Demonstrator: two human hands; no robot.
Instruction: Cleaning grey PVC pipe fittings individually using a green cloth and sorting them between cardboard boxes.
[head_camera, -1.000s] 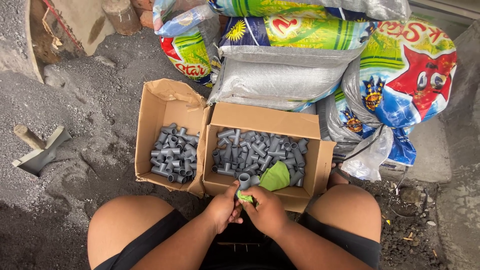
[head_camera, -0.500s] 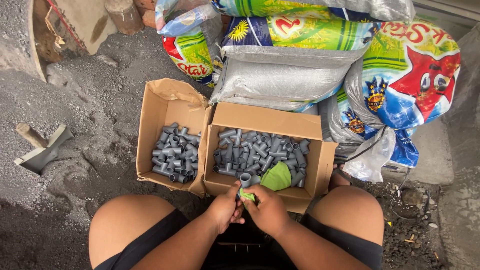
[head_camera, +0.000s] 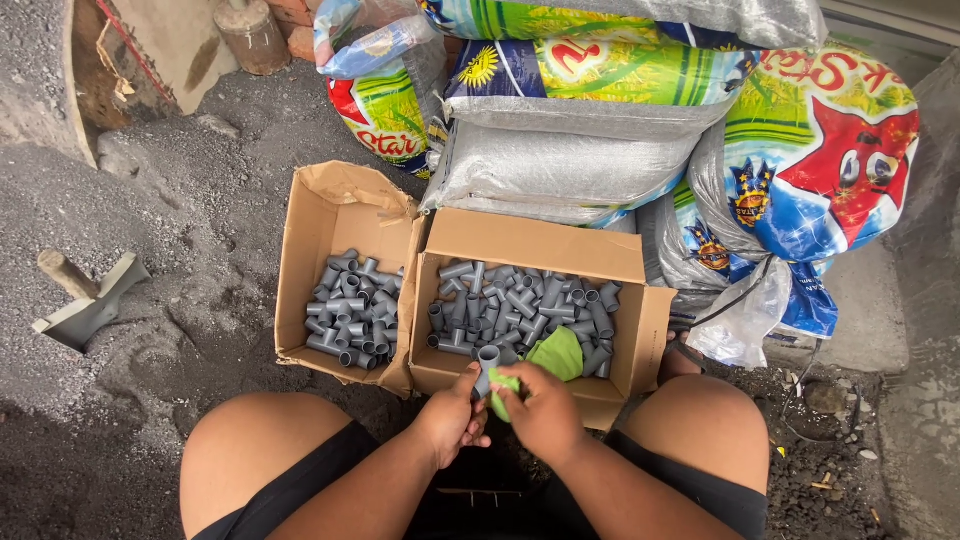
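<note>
Gripped upright in the closed left hand (head_camera: 452, 420), a short grey plastic pipe fitting (head_camera: 486, 368) is held above the near edge of the larger open cardboard box (head_camera: 530, 245). A crumpled green cloth (head_camera: 545, 360) is pinched against it by the right hand (head_camera: 545, 412). Should either grip loosen, the fitting would likely drop among the loose grey fittings (head_camera: 520, 305).

outdoor work yard | gravelly dirt ground (head_camera: 180, 250) | stacked woven sacks (head_camera: 560, 170) | cardboard boxes of grey pipe fittings (head_camera: 520, 300)
</note>
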